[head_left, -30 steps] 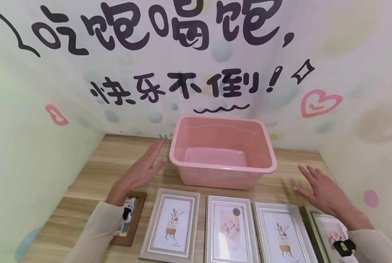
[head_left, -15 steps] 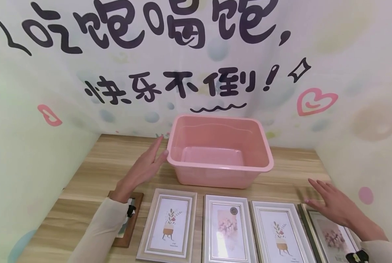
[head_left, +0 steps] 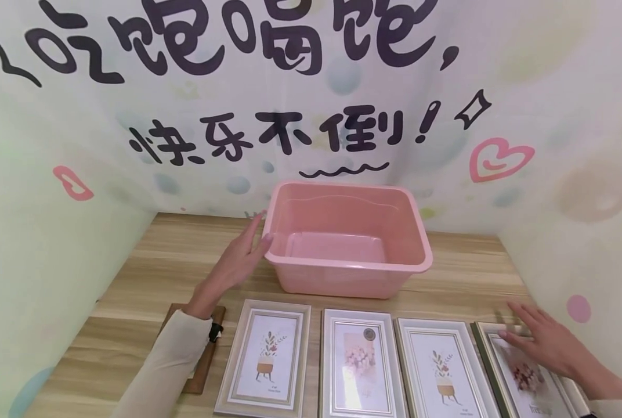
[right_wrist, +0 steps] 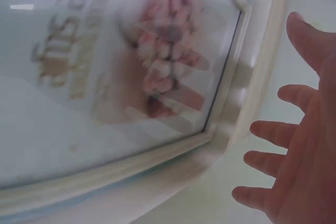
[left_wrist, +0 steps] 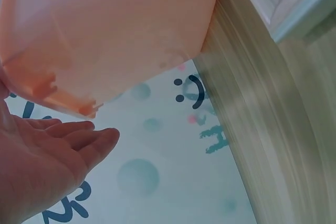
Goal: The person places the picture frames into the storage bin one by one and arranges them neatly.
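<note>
A pink plastic tub (head_left: 347,278) stands at the back of the wooden table. At its left end is my left hand (head_left: 238,255), with the thumb at the rim and the other fingers straight along the outside; the left wrist view shows the palm turned up under the rim (left_wrist: 58,106). Over the upper part of the rightmost picture frame (head_left: 520,363) is my right hand (head_left: 548,345), fingers spread and nothing held. The right wrist view shows this hand (right_wrist: 299,140) beside the frame's edge, its reflection in the glass over a pink flower print.
Three light picture frames lie in a row in front of the tub: a left one (head_left: 264,360), a middle one (head_left: 360,366) and a right one (head_left: 444,371). A brown wooden frame (head_left: 206,360) lies partly under my left sleeve. A printed wall covering (head_left: 311,145) rises behind the table.
My left hand has moved right to the tub's left rim. My right hand has come down and toward me, from beside the tub to over the rightmost frame. The view has shifted slightly.
</note>
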A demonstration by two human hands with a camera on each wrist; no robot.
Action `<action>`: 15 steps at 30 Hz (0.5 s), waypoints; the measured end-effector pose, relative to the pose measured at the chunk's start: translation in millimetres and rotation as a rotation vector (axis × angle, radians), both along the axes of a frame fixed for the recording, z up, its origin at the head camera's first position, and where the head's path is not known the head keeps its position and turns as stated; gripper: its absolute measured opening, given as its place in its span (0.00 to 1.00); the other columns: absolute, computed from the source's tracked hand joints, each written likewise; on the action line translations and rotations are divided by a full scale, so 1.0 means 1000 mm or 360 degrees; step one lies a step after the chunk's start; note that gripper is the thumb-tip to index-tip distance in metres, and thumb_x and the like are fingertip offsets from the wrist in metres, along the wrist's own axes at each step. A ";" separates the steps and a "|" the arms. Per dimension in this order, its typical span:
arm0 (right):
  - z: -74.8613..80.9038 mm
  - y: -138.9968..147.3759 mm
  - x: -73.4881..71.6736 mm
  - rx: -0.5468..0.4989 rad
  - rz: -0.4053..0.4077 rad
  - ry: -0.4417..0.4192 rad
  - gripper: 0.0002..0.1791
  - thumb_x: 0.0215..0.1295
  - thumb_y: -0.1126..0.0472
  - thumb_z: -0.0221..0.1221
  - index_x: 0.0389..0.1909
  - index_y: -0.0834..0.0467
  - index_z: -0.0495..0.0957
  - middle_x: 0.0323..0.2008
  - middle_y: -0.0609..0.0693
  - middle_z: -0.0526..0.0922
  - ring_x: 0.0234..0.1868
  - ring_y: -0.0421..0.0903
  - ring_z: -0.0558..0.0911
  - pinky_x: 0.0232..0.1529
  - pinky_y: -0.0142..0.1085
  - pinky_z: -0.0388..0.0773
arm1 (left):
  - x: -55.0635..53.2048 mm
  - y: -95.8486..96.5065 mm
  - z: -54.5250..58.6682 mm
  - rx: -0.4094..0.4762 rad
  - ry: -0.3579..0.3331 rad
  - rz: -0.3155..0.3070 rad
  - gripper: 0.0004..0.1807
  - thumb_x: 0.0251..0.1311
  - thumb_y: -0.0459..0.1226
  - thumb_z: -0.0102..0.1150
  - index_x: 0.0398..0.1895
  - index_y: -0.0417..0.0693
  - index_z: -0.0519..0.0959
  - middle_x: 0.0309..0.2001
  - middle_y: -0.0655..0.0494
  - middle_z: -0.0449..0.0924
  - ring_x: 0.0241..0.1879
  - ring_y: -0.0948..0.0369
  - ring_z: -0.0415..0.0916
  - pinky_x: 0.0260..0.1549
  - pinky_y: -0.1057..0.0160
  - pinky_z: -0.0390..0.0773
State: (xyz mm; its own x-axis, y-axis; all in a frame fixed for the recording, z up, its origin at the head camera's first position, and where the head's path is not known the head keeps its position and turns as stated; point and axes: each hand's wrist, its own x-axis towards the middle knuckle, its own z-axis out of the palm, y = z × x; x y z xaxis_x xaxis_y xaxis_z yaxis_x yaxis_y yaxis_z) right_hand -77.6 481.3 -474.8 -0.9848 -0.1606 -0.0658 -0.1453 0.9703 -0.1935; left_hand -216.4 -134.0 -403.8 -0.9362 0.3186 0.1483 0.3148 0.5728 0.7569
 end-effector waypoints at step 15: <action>-0.022 0.016 0.006 -0.0251 0.0063 0.0018 0.34 0.62 0.55 0.66 0.62 0.73 0.69 0.56 0.79 0.72 0.55 0.79 0.68 0.48 0.68 0.65 | 0.001 0.015 -0.005 0.0237 -0.0036 -0.0080 0.35 0.78 0.43 0.34 0.81 0.51 0.34 0.79 0.46 0.43 0.74 0.45 0.54 0.70 0.41 0.55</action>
State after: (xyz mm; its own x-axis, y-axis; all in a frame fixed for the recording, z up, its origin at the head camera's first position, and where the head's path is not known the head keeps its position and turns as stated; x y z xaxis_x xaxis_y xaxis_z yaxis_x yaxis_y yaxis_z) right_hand -71.9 497.8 -496.6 -0.9780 -0.2070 -0.0254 -0.1862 0.9214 -0.3412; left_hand -215.9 -119.4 -408.7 -0.9233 0.3412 0.1763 0.3220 0.4375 0.8396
